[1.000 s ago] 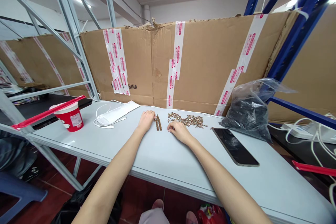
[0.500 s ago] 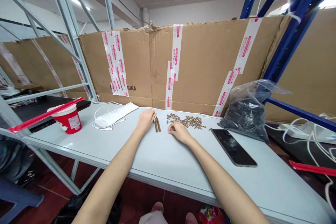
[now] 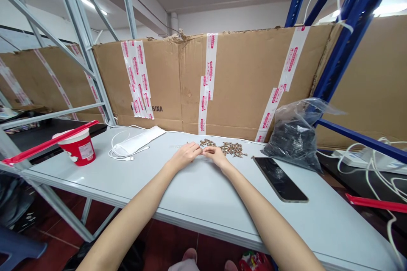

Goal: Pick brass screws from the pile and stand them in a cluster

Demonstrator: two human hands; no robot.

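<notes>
White table point(image 3: 190, 203), bag point(image 3: 294, 142) of black pieces

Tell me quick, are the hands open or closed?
Left hand: half closed, cannot tell if it holds anything.
Right hand: half closed, cannot tell either.

On the table point(image 3: 159, 203), a paper tub point(image 3: 76, 149) stands toward the left end, with a charging cable point(image 3: 119, 152) and a flat pouch point(image 3: 138, 140) just to its right. Small metal parts point(image 3: 222, 148) lie scattered mid-table along the far edge, a smartphone point(image 3: 280, 180) lies right of them, and a plastic bag point(image 3: 294, 137) sits beyond the smartphone. A cardboard sheet point(image 3: 241, 80) stands behind the table.
</notes>
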